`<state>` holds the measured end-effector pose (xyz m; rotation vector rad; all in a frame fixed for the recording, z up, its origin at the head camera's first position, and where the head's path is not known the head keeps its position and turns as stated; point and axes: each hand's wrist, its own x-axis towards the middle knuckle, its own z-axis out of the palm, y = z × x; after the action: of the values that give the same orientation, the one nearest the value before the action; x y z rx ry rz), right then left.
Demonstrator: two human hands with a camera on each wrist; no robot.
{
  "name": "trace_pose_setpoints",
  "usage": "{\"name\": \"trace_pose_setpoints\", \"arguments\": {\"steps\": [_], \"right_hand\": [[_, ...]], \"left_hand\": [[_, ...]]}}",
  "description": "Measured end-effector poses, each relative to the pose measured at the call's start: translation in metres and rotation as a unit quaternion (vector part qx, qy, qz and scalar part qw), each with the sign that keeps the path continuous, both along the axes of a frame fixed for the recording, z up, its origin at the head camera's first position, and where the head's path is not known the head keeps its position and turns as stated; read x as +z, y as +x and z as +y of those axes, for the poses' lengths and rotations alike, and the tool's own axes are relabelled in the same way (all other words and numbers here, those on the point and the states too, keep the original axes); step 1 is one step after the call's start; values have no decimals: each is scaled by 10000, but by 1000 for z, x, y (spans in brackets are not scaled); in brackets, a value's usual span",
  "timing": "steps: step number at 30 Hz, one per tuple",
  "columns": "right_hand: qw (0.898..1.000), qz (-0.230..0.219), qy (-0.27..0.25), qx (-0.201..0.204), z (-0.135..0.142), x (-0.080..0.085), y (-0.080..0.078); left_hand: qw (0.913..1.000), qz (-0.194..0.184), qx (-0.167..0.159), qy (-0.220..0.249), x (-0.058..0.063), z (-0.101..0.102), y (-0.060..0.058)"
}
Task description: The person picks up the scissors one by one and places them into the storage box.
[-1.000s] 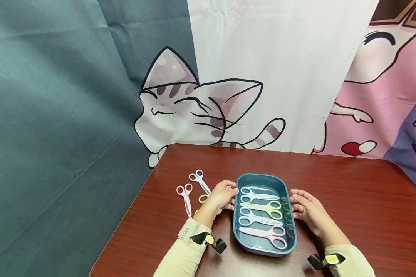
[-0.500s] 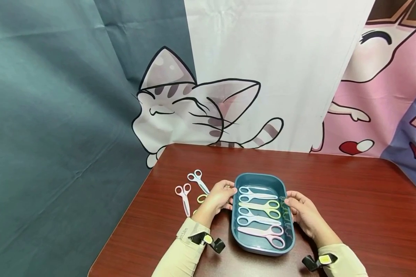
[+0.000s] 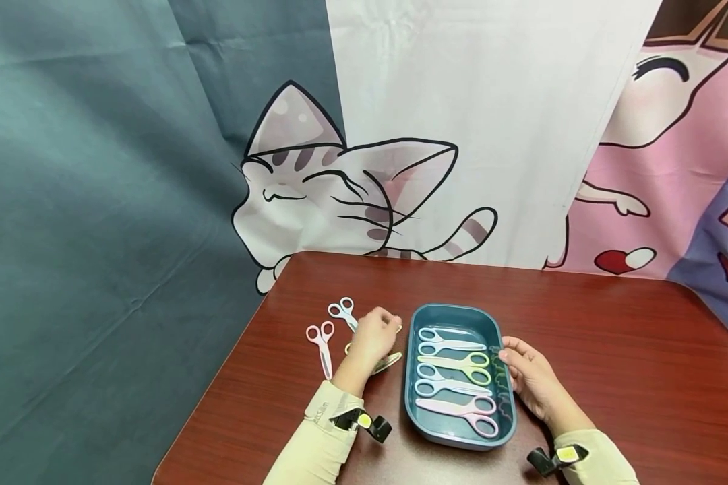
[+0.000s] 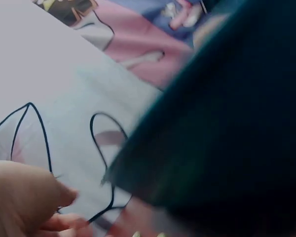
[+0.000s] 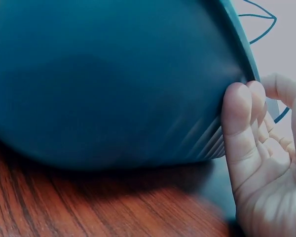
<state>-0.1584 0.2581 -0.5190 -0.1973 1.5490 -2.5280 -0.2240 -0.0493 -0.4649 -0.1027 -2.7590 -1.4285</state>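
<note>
My right hand (image 3: 530, 377) grips the right side of a blue-green tray (image 3: 414, 404), thumb at the rim; the right wrist view has the fingers against the outer wall. Inside, pairs of scissors lie crosswise: light blue scissors (image 3: 458, 344) at the far end, yellow-green scissors (image 3: 451, 362), another light blue pair (image 3: 461, 386) and pink scissors (image 3: 458, 407) nearest me. My left hand (image 3: 370, 340) is off the tray, just left of it, fingers bent loosely over yellow-green scissors (image 3: 388, 363) that it partly hides. Beside it lie light blue scissors (image 3: 344, 311) and pink scissors (image 3: 324, 347).
The reddish-brown wooden table (image 3: 619, 337) reaches back to a printed cloth backdrop (image 3: 509, 101) with a cartoon cat. The table's left edge runs close past the loose scissors. A black wrist mount (image 3: 370, 426) sits on the left sleeve.
My left hand has let go of the tray's left rim and moved slightly left, over the loose scissors. My right hand has moved in and taken hold of the right rim.
</note>
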Motion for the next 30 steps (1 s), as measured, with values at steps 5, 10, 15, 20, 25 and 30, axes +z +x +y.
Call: {"name": "trace_pose_setpoints", "arguments": {"steps": [5, 10, 15, 20, 25, 30], "right_hand": [[10000, -30, -39, -8, -1, -3, 0], [10000, -38, -69, 4, 0, -3, 0], [10000, -14, -71, 34, 1, -3, 0], [9999, -25, -89, 41, 2, -3, 1], [9999, -28, -116, 52, 1, -2, 1], [9999, -33, -101, 36, 1, -2, 1]], "left_hand": [[9756, 999, 1033, -1662, -1, -22, -10], [9684, 703, 1134, -2107, 2, -37, -14], [9685, 362, 494, -2413, 9, -40, -12], [9587, 143, -121, -2839, 7, -33, -7], [9456, 5, -348, -3235, 4, -28, -4], [9450, 50, -294, -3256, 2, -28, -5]]}}
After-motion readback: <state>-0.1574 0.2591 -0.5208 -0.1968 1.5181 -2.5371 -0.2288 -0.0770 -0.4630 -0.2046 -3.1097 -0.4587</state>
